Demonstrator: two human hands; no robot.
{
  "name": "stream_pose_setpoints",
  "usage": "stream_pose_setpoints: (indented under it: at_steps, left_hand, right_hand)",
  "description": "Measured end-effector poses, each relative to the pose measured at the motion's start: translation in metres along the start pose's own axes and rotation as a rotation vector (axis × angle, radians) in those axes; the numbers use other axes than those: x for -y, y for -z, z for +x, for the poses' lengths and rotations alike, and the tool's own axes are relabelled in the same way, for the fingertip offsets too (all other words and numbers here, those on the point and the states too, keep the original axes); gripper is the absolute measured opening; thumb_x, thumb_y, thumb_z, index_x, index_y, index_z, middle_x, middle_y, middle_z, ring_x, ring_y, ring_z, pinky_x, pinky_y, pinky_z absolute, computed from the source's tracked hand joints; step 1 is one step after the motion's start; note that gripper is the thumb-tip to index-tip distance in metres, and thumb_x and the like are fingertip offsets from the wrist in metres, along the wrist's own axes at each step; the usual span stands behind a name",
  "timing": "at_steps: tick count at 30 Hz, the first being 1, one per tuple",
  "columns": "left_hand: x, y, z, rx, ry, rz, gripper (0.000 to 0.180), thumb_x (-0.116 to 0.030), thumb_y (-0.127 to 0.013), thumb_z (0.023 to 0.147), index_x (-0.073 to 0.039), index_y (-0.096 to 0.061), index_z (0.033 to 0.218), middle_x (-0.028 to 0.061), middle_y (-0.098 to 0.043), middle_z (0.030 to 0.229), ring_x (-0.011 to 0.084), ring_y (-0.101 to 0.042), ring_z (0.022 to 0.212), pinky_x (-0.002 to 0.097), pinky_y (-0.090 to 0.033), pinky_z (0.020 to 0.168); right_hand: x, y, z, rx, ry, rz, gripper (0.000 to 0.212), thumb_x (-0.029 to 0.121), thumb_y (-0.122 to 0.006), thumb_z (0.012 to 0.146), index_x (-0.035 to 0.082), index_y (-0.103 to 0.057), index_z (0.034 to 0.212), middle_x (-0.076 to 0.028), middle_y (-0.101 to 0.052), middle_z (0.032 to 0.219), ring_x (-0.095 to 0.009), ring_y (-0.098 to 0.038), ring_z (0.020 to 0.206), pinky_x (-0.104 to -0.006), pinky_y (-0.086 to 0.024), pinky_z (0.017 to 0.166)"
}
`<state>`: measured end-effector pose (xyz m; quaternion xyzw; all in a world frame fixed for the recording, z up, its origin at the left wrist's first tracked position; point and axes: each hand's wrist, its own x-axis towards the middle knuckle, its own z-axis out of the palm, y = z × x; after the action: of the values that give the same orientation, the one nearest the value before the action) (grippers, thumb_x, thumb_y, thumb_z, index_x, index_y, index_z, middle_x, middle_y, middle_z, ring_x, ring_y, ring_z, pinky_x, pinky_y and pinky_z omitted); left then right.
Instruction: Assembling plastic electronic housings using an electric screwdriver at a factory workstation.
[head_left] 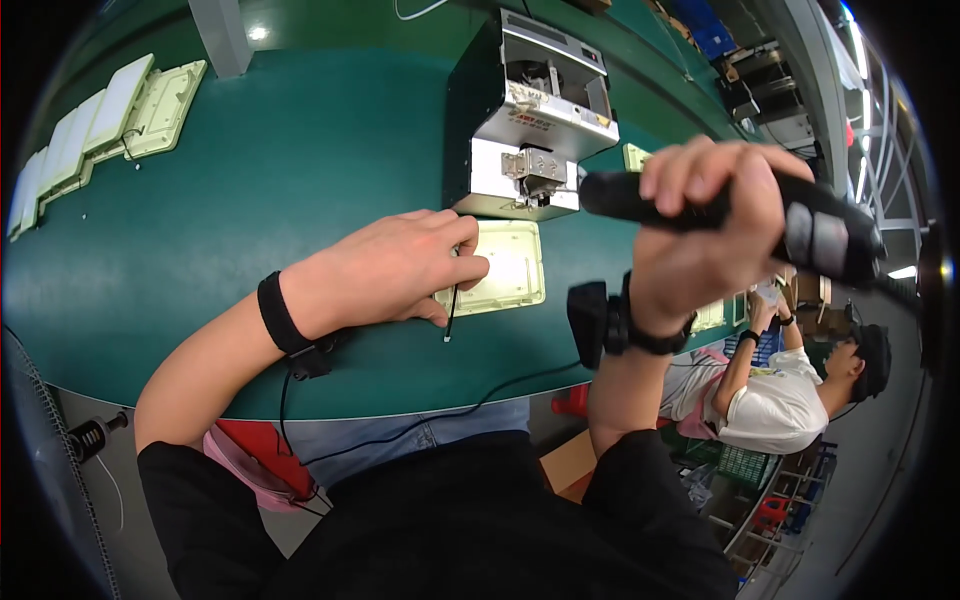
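Observation:
My right hand (pixel 720 205) is raised over the right side of the bench, fingers wrapped round a black electric screwdriver (pixel 835 245). The tool lies nearly level, its narrower end beside the metal block of a screw feeder (pixel 530 120). Below that machine, a pale yellow plastic housing (pixel 515 270) rests on the green bench. My left hand (pixel 400 262) grips the housing's left side with curled fingers. A thin black cable (pixel 451 318) with a small light plug hangs from the housing beside those fingers, and the hand partly covers it.
Several similar housings and white panels (pixel 115 115) lie overlapping at the far left of the green bench (pixel 250 190). A grey post (pixel 220 35) stands behind them. On the right, a person (pixel 775 395) in a white shirt works at the bench. A dark cord (pixel 480 395) runs along its front edge.

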<state>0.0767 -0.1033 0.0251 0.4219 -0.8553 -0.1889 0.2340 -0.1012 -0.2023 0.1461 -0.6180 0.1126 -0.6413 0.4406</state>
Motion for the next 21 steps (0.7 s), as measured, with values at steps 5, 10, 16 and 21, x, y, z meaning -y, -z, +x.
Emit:
stream_pose_setpoints:
  at_steps: [5,10,16,21]
  left_hand:
    - [0.001,0.000,-0.001,0.032,0.018,-0.023,0.045,-0.022,-0.090,0.071,-0.011,-0.061,0.103,0.0055,-0.056,0.110,0.0283,-0.059,0.107,0.0434,-0.050,0.091]
    - [0.004,0.001,-0.007,0.026,0.026,-0.025,0.045,-0.020,-0.090,0.070,-0.010,-0.060,0.102,0.0061,-0.056,0.109,0.0285,-0.059,0.107,0.0433,-0.050,0.091]
    - [0.005,0.000,-0.003,0.033,0.020,-0.059,0.045,-0.016,-0.090,0.069,-0.009,-0.059,0.101,0.0065,-0.056,0.109,0.0290,-0.059,0.107,0.0429,-0.050,0.091]
    - [0.004,-0.002,-0.004,0.030,0.026,-0.062,0.045,-0.014,-0.090,0.068,-0.009,-0.059,0.101,0.0067,-0.056,0.110,0.0290,-0.059,0.107,0.0426,-0.051,0.090]
  right_hand:
    - [-0.011,-0.004,0.007,-0.002,-0.076,-0.077,0.012,0.003,-0.058,0.094,-0.002,-0.052,0.104,-0.008,-0.049,0.061,-0.018,-0.045,0.045,-0.0358,-0.045,0.046]
    - [0.002,0.000,-0.017,0.069,-0.122,-0.063,0.012,0.011,-0.056,0.097,0.002,-0.052,0.103,-0.006,-0.046,0.066,-0.016,-0.044,0.048,-0.0339,-0.041,0.048]
    - [0.032,0.006,-0.072,0.241,-0.281,0.136,0.026,0.013,-0.062,0.101,0.006,-0.040,0.111,-0.007,-0.050,0.065,-0.016,-0.046,0.048,-0.0350,-0.046,0.047]
    - [0.026,0.002,-0.086,0.273,-0.341,0.068,0.028,0.016,-0.062,0.102,0.007,-0.037,0.111,-0.006,-0.049,0.065,-0.016,-0.047,0.050,-0.0348,-0.047,0.049]
